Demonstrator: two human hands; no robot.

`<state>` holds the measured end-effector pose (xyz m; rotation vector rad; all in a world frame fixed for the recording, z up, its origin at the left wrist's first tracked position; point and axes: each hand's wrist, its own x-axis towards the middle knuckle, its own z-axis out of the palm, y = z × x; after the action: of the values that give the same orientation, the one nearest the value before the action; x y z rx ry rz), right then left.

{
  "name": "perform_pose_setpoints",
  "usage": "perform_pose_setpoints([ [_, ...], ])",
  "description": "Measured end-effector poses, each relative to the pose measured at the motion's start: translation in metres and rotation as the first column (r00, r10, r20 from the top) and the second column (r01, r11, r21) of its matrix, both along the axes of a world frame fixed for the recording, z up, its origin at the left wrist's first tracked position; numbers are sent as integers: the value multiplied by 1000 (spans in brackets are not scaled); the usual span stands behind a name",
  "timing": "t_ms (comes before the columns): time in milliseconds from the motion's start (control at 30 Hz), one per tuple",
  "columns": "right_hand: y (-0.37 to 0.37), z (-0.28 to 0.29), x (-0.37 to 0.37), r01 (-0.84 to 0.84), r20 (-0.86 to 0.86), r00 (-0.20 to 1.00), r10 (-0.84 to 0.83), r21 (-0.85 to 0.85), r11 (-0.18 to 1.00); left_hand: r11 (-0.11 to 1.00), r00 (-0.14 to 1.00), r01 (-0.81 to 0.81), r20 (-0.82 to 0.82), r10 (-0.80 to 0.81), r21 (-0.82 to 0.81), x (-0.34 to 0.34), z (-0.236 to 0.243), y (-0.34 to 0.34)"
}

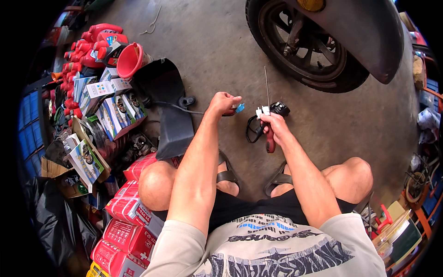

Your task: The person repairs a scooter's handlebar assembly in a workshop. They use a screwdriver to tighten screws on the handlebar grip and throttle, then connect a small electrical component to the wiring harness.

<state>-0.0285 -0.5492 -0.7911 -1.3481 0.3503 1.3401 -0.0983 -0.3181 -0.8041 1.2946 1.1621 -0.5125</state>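
My left hand point(224, 102) is closed in a pinch around a dark cable end with a small blue connector point(239, 108) sticking out past the fingers. A dark cable point(177, 107) runs leftward from that hand to a black plastic panel point(171, 129) on the floor. In my closed right hand point(278, 126) is a screwdriver point(270, 142) with a red and black handle, its long thin shaft directed away from me. White plug connectors point(262, 111) sit at the same fingertips. Beside them is a black handlebar switch unit point(279, 109), with a looped black wire point(249, 131) hanging near it.
A motorcycle wheel point(309, 51) and dark fender stand ahead at the right. Red bottles point(85, 55), a red funnel point(129, 60) and printed boxes point(119, 113) crowd the left. Red cartons point(130, 235) are stacked by my left knee. Tools and parts point(417, 180) line the right edge.
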Motion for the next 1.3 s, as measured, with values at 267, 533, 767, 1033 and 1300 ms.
perform_pose_setpoints([
  [267,3,-2,-1,43,-86,995,-45,-22,999,997,999,33,-24,-31,76,-3,-13,-2],
  [533,3,-4,-1,49,-97,994,-51,-27,998,999,1000,10,-30,-8,53,-8,-14,0],
  [767,3,-6,-1,45,-75,996,-45,-8,999,998,999,29,-37,-27,50,-7,-13,0],
  [1033,5,-5,-2,43,-60,997,-43,-6,999,998,998,44,-56,-42,39,-6,-13,0],
  [1300,5,-1,-2,49,-76,996,-51,-31,998,996,994,77,-77,-73,55,-5,-17,-1],
])
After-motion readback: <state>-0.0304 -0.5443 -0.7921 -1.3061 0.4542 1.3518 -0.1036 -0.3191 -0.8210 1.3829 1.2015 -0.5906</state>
